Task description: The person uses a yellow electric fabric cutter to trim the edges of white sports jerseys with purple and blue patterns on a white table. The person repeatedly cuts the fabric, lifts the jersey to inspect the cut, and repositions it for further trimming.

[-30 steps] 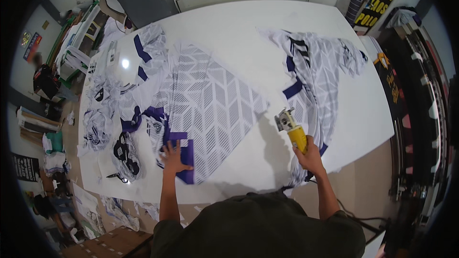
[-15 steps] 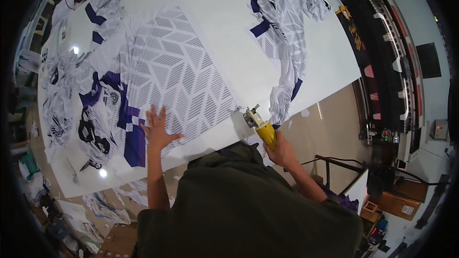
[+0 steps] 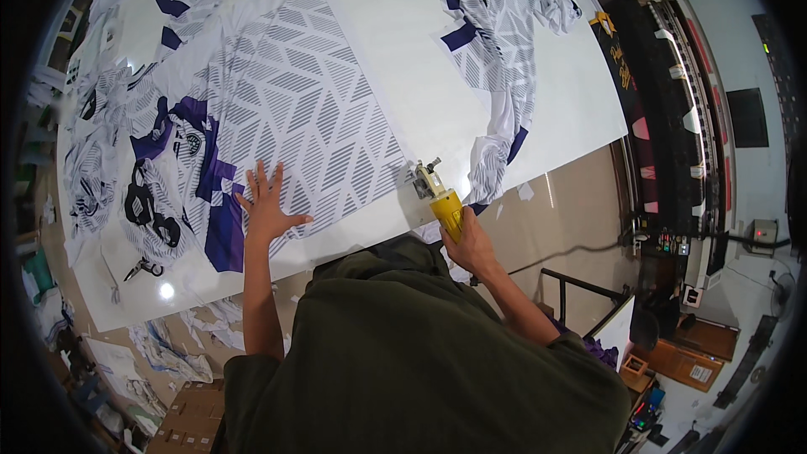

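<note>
My left hand (image 3: pixel 267 206) lies spread, fingers apart, on the grey-and-white geometric fabric panel (image 3: pixel 315 101) beside purple pieces (image 3: pixel 225 244). My right hand (image 3: pixel 468 248) grips a yellow electric cutting tool (image 3: pixel 447 210) whose metal head is at the panel's lower right corner. Right of it, a long bunched piece of similar fabric (image 3: pixel 513 76) with purple strips reaches toward the table's edge. At the left, crumpled printed pieces (image 3: pixel 92 168) and black scissors (image 3: pixel 145 267) lie on the white table (image 3: pixel 403 67).
A large wide-format machine (image 3: pixel 660 118) stands beyond the right edge, with a dark metal stand (image 3: pixel 561 294) and power cord below it. Fabric scraps (image 3: pixel 176 345) litter the tiled floor, and cardboard boxes (image 3: pixel 189 416) sit at the lower left.
The view has turned downward and rightward. My right hand has brought the cutter leftward and down beside the panel's corner. My left hand stays spread on the fabric, shifted somewhat along it.
</note>
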A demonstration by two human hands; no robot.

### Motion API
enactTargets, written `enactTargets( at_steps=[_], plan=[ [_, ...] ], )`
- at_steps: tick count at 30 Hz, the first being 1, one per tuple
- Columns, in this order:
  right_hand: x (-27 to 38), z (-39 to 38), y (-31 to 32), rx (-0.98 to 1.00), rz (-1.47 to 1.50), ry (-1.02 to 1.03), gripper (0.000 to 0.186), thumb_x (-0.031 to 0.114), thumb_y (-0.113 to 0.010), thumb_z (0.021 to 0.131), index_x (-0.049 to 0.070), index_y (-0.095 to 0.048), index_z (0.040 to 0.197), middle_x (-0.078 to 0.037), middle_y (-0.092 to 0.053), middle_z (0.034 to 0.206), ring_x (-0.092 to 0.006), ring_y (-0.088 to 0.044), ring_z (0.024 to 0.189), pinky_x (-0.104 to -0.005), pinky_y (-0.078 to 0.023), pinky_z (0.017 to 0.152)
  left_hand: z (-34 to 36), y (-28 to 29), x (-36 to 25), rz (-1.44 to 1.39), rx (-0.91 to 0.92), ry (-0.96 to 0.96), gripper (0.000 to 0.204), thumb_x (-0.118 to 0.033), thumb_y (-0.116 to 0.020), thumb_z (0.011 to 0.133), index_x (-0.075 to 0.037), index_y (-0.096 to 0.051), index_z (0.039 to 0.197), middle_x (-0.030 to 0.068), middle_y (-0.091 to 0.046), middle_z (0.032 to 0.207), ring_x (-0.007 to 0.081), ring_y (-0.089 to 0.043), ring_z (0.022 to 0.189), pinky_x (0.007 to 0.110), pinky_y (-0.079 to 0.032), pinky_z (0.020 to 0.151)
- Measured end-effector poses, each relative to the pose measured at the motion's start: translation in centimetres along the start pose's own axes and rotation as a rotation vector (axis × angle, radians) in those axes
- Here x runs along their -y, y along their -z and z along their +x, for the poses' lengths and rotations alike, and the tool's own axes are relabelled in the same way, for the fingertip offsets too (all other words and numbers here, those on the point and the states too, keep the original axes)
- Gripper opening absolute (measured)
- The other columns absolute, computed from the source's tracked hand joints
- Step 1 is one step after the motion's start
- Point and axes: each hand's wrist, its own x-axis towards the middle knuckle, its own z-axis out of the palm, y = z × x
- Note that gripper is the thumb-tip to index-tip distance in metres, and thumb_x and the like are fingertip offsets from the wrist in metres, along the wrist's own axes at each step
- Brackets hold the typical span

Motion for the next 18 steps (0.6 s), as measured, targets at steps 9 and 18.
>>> enactTargets(
  at_steps=[9, 18],
  plan=[
    [1.3, 1.8, 0.5, 0.037, 0.009, 0.021, 0.047, 0.027, -0.068, 0.094, -0.001, -0.04, 0.119, -0.032, -0.061, 0.106, -0.0518, -0.064, 0.09, -0.0556, -0.053, 0.073, 0.0, -0.4, 0.2, 0.014, -0.006, 0.002, 0.15, -0.072, -0.09, 0.044, -0.027, -0.016, 0.166, 0.0154, 0.005, 0.173, 0.0446, 0.011, 0.157, 0.081, 0.002, 0.111],
    [3.9, 6.7, 0.6, 0.046, 0.022, 0.032, 0.047, 0.027, -0.065, 0.094, -0.003, -0.039, 0.118, -0.036, -0.06, 0.108, -0.0543, -0.064, 0.091, -0.057, -0.054, 0.077, -0.2, 0.2, -0.3, -0.035, -0.018, 0.013, 0.149, -0.066, -0.093, 0.043, -0.027, -0.02, 0.166, 0.0156, 0.001, 0.173, 0.0443, 0.009, 0.157, 0.08, 0.003, 0.112]
  ],
)
